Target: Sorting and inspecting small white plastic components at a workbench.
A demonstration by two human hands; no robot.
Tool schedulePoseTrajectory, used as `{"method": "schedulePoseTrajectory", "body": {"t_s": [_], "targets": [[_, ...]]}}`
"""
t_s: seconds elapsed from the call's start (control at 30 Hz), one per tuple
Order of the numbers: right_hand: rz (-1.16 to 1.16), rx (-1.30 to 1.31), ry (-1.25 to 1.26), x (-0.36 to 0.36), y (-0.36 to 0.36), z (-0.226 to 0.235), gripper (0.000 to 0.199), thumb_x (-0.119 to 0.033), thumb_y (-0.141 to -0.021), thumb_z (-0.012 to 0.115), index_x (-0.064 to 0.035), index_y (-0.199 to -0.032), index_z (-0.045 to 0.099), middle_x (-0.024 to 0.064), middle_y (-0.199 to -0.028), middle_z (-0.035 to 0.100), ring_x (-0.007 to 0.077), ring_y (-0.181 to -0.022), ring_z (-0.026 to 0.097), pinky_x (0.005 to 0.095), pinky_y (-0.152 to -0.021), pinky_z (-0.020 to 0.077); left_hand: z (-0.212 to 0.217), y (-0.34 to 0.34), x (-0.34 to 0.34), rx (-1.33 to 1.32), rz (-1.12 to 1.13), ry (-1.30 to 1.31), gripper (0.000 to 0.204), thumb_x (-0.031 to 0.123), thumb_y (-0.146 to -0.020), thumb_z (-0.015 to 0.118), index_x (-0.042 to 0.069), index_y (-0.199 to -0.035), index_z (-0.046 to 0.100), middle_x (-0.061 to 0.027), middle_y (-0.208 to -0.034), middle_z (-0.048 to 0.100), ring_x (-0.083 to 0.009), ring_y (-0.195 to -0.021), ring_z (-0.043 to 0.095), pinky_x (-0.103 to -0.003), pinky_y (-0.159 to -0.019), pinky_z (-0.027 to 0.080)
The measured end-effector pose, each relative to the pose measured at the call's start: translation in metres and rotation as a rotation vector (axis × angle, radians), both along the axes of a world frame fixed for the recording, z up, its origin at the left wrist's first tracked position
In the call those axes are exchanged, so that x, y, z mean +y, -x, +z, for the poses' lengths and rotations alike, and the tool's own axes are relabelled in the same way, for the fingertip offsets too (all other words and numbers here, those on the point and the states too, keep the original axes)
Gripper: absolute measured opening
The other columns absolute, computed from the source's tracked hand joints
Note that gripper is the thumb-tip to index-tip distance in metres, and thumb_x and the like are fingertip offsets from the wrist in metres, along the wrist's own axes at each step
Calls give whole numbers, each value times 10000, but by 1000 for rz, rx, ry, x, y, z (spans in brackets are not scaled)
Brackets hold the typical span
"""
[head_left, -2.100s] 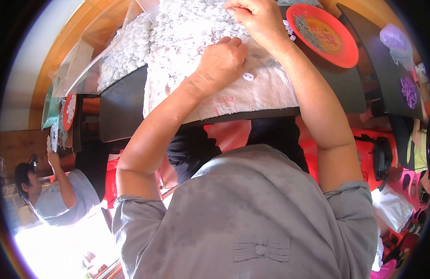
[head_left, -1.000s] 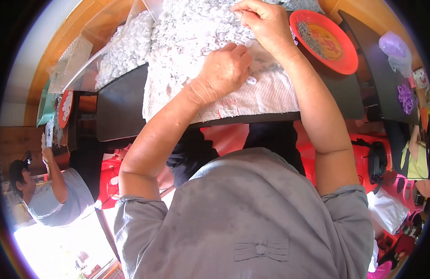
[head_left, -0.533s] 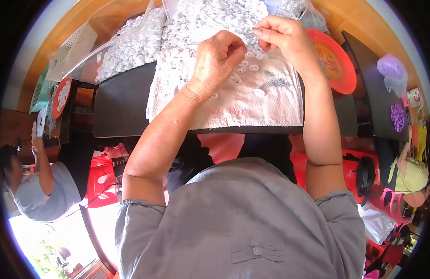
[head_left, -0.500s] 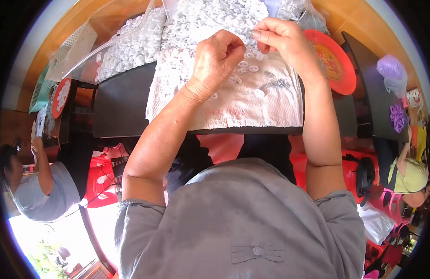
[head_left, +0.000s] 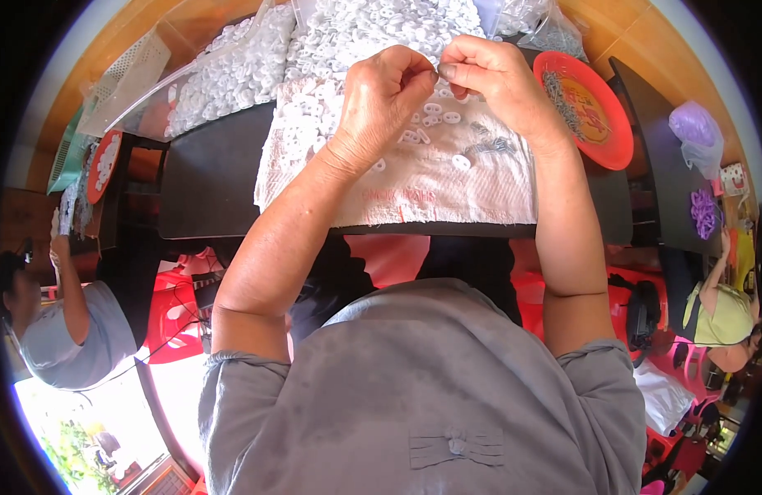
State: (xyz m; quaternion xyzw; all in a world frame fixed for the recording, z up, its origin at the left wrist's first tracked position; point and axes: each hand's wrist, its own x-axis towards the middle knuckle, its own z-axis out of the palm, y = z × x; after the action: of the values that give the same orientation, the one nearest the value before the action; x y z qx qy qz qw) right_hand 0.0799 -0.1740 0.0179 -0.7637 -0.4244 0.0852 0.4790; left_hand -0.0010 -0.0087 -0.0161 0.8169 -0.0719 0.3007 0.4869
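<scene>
My left hand (head_left: 385,99) is closed in a pinch above the white cloth (head_left: 397,194). Its thumb and finger meet the fingertips of my right hand (head_left: 498,87), which is pinched too. Whatever lies between the fingertips is too small to make out. Under and beside the hands, several small white plastic pieces with two holes (head_left: 461,162) are scattered on the cloth. A little cluster of thin grey metal pieces (head_left: 498,147) lies near my right wrist. Beyond the hands rises a big heap of the same white pieces (head_left: 373,29).
A red plate (head_left: 616,144) with thin grey pieces stands right of my right hand. A clear bin (head_left: 150,115) of white pieces is at the left, clear bags (head_left: 554,33) at the far right. Other people sit at the left (head_left: 76,334) and right (head_left: 723,313).
My right hand has come left and its fingertips now meet those of my left hand. The left hand has barely shifted.
</scene>
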Motion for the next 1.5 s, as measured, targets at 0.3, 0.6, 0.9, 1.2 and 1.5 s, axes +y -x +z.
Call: {"method": "schedulePoseTrajectory", "body": {"t_s": [0.3,0.6,0.9,1.2,1.5], "targets": [[28,-27,-29,-5,-1,3,103,-100,-847,596,1,-831,580,-4,-692,528,84,-687,521,253,-640,426,14,5,6,269,-152,536,155,141,-861,647,-13,-874,660,-24,-678,598,-93,-561,516,-226,-513,421],[11,-553,657,-6,14,6,116,-112,-773,626,-16,-838,619,113,-671,566,153,-616,547,300,-611,435,14,2,12,332,-258,562,176,152,-854,650,-24,-862,646,-41,-675,583,-103,-544,503,-245,-487,401],[69,-1,-124,24,9,27,115,-2,-875,612,30,-960,682,68,-791,676,143,-704,638,295,-614,517,17,0,22,350,-458,804,179,134,-883,615,-38,-855,653,-80,-692,607,-138,-575,547,-260,-462,418],[177,317,-483,32,12,2,39,48,-875,602,66,-896,628,157,-808,682,232,-699,679,323,-689,550,12,-6,32,381,-572,974,197,133,-906,584,-52,-856,628,-85,-697,589,-151,-605,534,-276,-475,406],[-107,317,-573,26,-1,-10,17,-5,-866,631,-8,-855,618,32,-748,625,112,-668,594,237,-623,475,9,-2,23,235,-158,134,117,128,-820,623,37,-764,670,-49,-719,625,-186,-618,577,-319,-534,451]]}}
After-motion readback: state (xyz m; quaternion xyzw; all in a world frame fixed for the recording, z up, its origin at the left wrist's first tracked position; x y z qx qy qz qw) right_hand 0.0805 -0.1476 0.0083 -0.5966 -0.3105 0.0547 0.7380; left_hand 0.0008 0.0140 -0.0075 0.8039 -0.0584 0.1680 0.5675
